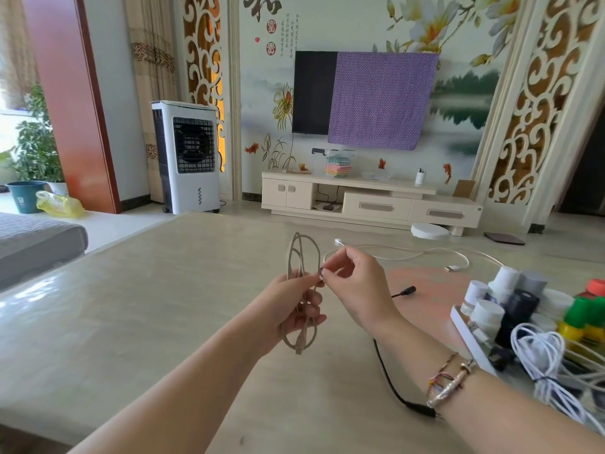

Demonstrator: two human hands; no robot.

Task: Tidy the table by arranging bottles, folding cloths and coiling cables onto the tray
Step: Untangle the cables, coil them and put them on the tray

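Note:
My left hand grips a coiled beige cable upright above the middle of the table; loops stick out above and below the fist. My right hand pinches a small dark tie or cable end at the coil's right side. A black cable runs on the table under my right forearm. A white cable lies loose farther back. The white tray at the right holds several bottles and a coiled white cable.
The beige table stretches left and toward me. A grey sofa edge sits at the left. Beyond the table stand a white air cooler and a low TV cabinet.

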